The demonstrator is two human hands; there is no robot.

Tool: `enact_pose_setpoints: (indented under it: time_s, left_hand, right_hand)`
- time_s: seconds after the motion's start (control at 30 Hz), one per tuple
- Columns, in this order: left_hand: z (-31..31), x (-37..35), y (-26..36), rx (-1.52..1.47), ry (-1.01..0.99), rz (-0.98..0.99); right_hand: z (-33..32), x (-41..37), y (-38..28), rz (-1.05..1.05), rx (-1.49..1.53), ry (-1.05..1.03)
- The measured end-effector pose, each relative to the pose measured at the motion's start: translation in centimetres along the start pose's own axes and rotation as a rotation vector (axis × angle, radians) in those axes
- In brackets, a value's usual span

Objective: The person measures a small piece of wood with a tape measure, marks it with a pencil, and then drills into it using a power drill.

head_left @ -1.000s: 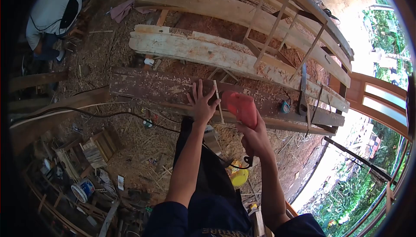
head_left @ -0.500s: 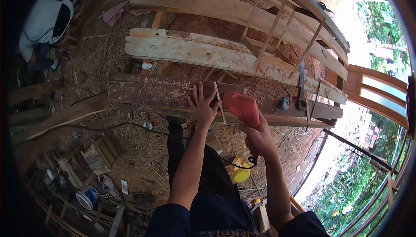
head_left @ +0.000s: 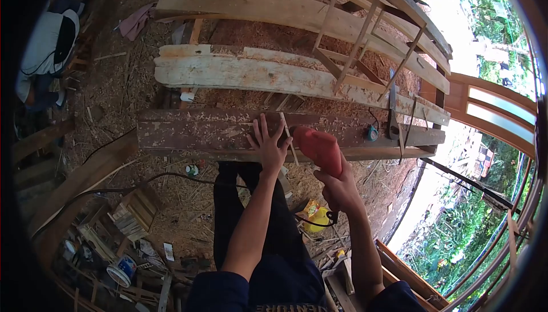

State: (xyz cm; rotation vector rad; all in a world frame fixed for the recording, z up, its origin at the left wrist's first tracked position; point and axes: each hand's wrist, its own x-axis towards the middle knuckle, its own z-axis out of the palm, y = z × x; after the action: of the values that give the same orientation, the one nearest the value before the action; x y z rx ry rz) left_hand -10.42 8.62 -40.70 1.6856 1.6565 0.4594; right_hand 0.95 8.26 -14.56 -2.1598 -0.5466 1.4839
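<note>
Left hand presses dark plank above sawdust-strewn floor.

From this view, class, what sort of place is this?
Probably an open-sided carpentry workshop: long rough planks, wood shavings strewn everywhere, and a red power tool gripped in the right hand.

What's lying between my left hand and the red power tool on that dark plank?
Head view: a thin pale wooden strip lies across the dark plank, between the left hand and the red power tool in the right hand.
</note>
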Motion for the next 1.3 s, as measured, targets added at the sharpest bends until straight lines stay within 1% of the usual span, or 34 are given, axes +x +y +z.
enact_pose_setpoints:
  time_s: [0.03,0.13,0.33,0.43,0.53,0.63,0.73,0.83,1.03,1.23,1.3]
  left_hand:
    - [-0.2,0.0,0.2,-0.005,-0.012,-0.008]
    - [-0.1,0.1,0.1,-0.009,0.011,0.002]
    - [-0.3,-0.2,0.3,-0.011,-0.007,-0.011]
    - [-0.2,-0.1,0.1,-0.037,0.023,0.008]
    - [0.0,-0.2,0.1,-0.039,0.023,0.007]
    - [-0.1,-0.2,0.2,-0.026,0.017,0.004]
    - [-0.2,-0.2,0.2,-0.029,0.030,0.007]
    - [0.0,-0.2,0.1,-0.033,0.043,0.012]
    - [0.1,-0.2,0.2,-0.046,0.053,0.022]
    - [0.1,-0.3,0.3,-0.045,0.043,0.002]
    - [0.1,-0.1,0.2,-0.039,0.055,-0.001]
  right_hand:
    - [0.0,-0.1,0.2,-0.004,0.001,-0.010]
    - [-0.1,-0.4,-0.8,0.113,0.024,-0.018]
    - [-0.6,-0.1,-0.9,0.144,0.040,-0.038]
    - [-0.7,0.3,-0.2,0.045,0.014,-0.011]
    - [-1.1,0.5,0.0,0.047,0.013,-0.035]
    - [-0.8,0.3,-0.4,0.006,-0.039,-0.032]
    - [-0.9,0.3,-0.7,0.076,-0.061,-0.043]
    - [-1.1,0.6,-0.2,0.024,-0.043,-0.072]
    - [-0.6,0.6,0.2,-0.003,-0.016,-0.041]
    - [-0.9,0.4,0.1,0.061,0.008,-0.070]
    - [-0.6,0.5,-0.1,0.021,-0.033,-0.059]
